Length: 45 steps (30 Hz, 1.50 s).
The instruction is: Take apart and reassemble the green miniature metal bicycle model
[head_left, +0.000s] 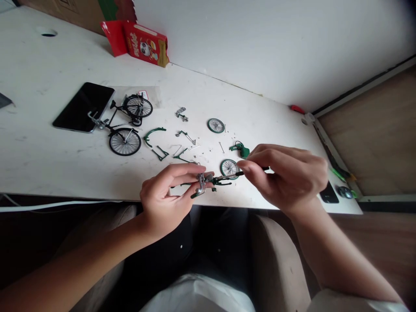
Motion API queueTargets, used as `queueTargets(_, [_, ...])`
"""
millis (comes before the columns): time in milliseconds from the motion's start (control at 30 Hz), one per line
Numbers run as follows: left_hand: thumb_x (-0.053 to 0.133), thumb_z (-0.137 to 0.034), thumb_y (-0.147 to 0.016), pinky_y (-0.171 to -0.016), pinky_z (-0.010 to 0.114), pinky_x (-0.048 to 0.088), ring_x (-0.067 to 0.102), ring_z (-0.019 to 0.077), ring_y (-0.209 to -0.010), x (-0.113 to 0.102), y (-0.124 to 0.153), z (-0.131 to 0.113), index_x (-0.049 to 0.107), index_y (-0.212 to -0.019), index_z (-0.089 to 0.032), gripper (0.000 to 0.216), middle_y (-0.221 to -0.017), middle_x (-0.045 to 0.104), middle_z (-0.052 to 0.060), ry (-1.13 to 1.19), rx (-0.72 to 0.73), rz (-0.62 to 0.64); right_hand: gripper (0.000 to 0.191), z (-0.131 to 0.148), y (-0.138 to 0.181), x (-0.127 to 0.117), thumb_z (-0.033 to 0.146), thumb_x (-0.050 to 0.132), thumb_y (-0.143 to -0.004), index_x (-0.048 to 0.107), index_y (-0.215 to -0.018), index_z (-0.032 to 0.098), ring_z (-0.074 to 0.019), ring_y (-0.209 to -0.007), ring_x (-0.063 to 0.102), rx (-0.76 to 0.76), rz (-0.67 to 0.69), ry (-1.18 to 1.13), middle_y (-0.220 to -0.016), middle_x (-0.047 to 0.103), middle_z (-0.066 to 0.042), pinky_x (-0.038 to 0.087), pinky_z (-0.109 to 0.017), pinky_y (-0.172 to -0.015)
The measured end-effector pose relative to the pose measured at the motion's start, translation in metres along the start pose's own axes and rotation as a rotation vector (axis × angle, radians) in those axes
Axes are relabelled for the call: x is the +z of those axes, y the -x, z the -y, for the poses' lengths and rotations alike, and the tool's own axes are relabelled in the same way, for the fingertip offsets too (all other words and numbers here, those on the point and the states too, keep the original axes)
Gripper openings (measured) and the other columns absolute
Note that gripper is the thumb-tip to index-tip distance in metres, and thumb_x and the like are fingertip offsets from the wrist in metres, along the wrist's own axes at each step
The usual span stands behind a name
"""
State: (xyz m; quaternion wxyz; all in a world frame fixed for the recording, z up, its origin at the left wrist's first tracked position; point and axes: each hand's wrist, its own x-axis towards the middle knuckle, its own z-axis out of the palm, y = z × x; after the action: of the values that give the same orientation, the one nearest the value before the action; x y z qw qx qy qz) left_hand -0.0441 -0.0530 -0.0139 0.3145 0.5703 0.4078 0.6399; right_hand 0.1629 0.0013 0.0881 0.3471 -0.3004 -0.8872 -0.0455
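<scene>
My left hand point(165, 197) grips a small green bicycle frame point(208, 182) with a silver handlebar part, held just above the table's front edge. My right hand point(287, 173) pinches a thin black screwdriver point(251, 171), its tip pointing left at the frame. A green spoked wheel point(229, 168) lies right behind the frame, between my two hands. Another green wheel point(216, 125) lies farther back. A green seat piece point(240, 149) rests just behind my right hand.
An assembled black model bicycle point(125, 125) lies on the white table point(48, 143) beside a black phone point(83, 107). Green fender and frame parts point(156, 138), small metal pieces and screws are scattered mid-table. A red box point(143, 43) stands by the wall. Small tools point(342, 182) lie at right.
</scene>
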Motion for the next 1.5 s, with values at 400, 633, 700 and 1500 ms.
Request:
queueTargets(400, [0.084,-0.001,-0.087,-0.084,0.031,0.074,0.086,0.0219,-0.091,-0.004,-0.001,0.010,0.077,-0.118,-0.024,0.039,-0.108,0.087,0.002,-0.158,0.207,0.037,0.026,0.001,-0.009,-0.023,0.018,0.048,-0.105,0.047,-0.080,0.025,-0.0156,-0.058,0.039,0.056,0.449,-0.064,-0.068,0.046,0.001,0.032,-0.035,-0.057])
queueTargets(633, [0.084,-0.002,-0.087,-0.083,0.033,0.075,0.086,0.0231,-0.093,-0.004,-0.001,0.009,0.078,-0.116,-0.025,0.037,-0.107,0.087,0.002,-0.169,0.190,0.032,0.042,-0.003,-0.009,-0.023,0.029,0.051,-0.112,0.039,-0.072,0.026,-0.0140,-0.053,0.032,0.105,0.475,-0.211,-0.061,0.035,0.004,0.027,-0.036,-0.056])
queueTargets(700, [0.084,-0.002,-0.087,-0.082,0.033,0.075,0.086,0.0228,-0.092,-0.004,-0.001,0.009,0.078,-0.116,-0.025,0.037,-0.106,0.087,0.001,-0.167,0.191,0.028,0.044,-0.004,-0.007,-0.022,0.028,0.050,-0.113,0.036,-0.071,0.026,-0.0139,-0.054,0.030,0.116,0.465,-0.239,-0.061,0.032,0.004,0.026,-0.036,-0.056])
queueTargets(1500, [0.089,-0.012,-0.089,-0.075,0.027,0.075,0.087,0.0232,-0.085,0.003,0.000,-0.005,0.072,-0.107,-0.018,0.026,-0.097,0.087,0.005,0.102,-0.025,0.022,0.044,0.015,-0.020,-0.031,0.032,0.056,-0.111,0.043,-0.069,0.026,-0.0143,-0.054,0.036,0.098,0.433,-0.212,-0.060,0.041,0.003,0.031,-0.035,-0.055])
